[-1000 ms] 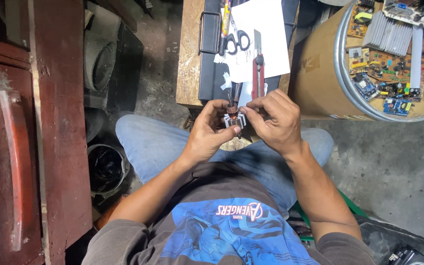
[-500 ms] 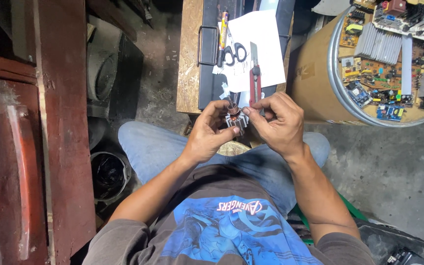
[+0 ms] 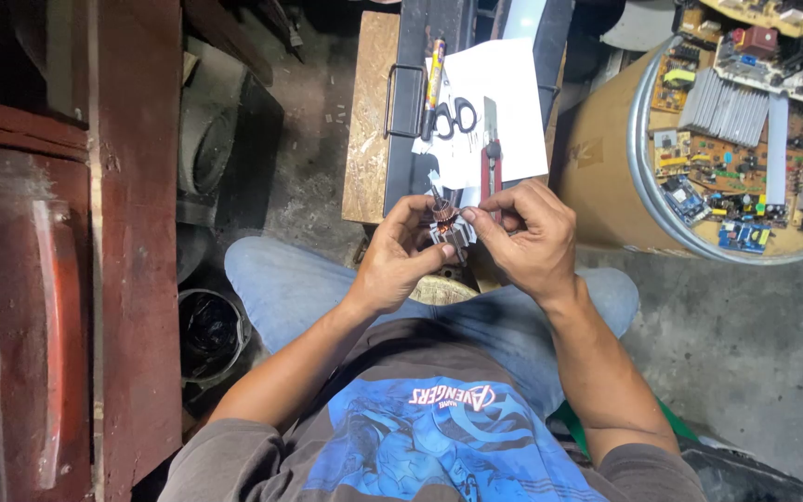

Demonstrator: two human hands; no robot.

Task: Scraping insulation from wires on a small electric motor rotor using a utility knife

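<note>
Both hands meet above my knees, in front of a low wooden bench (image 3: pixel 366 139). My left hand (image 3: pixel 400 260) grips a small motor armature (image 3: pixel 450 231) with copper windings and dark metal slots. My right hand (image 3: pixel 532 237) pinches the armature's upper right side with thumb and fingertips. Most of the part is hidden between the fingers.
On the bench lie a black case (image 3: pixel 420 84), a white sheet of paper (image 3: pixel 499 102), black scissors (image 3: pixel 457 116), a yellow marker (image 3: pixel 434 74) and a red-handled cutter (image 3: pixel 489 153). A round drum (image 3: pixel 606 177) full of circuit boards (image 3: pixel 745 121) stands at right. A dark red cabinet (image 3: pixel 67 279) stands at left.
The hands and armature stay together in nearly the same spot; the fingers have shifted slightly on the part. The view has tilted a little.
</note>
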